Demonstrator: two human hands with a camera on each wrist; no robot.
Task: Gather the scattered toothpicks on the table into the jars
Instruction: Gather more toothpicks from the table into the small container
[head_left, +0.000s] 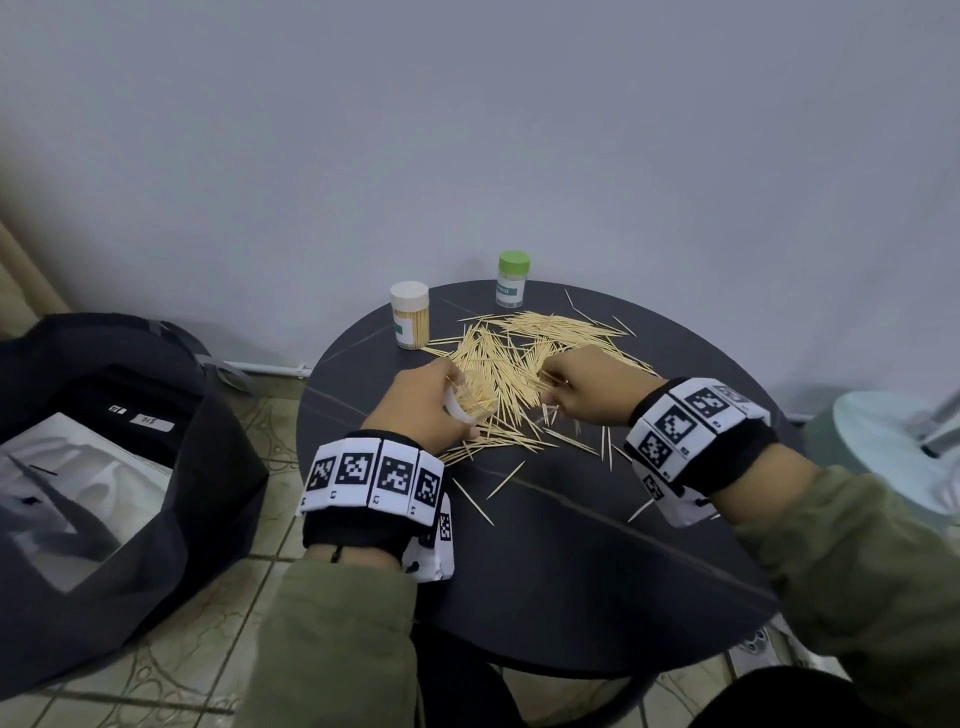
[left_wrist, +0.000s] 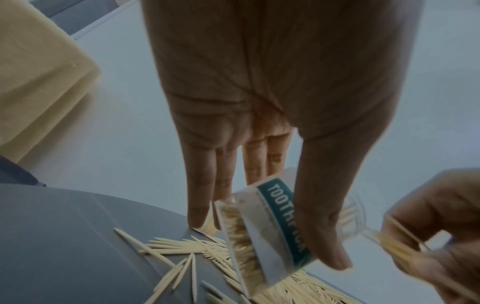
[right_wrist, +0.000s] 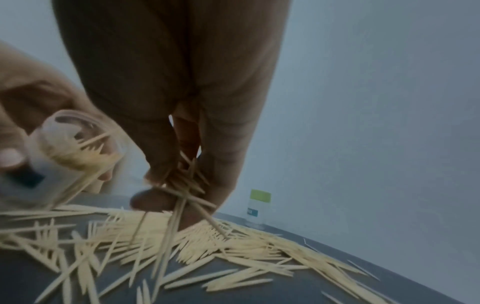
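A big heap of pale wooden toothpicks (head_left: 524, 358) covers the far half of the round dark table (head_left: 545, 561). My left hand (head_left: 421, 410) grips a clear open jar (head_left: 470, 402), tilted on its side and partly filled with toothpicks; its teal label (left_wrist: 283, 222) shows in the left wrist view. My right hand (head_left: 576, 387) pinches a small bunch of toothpicks (right_wrist: 187, 185) just above the heap, right of the jar's mouth (right_wrist: 75, 131). A white-capped jar (head_left: 410, 314) full of toothpicks stands upright at the back left. A green-capped jar (head_left: 513, 278) stands at the back.
Loose toothpicks (head_left: 472, 501) lie toward the near side of the table. A dark open bag (head_left: 104, 467) sits on the tiled floor to the left. A pale round object (head_left: 893, 447) stands to the right. A grey wall rises behind the table.
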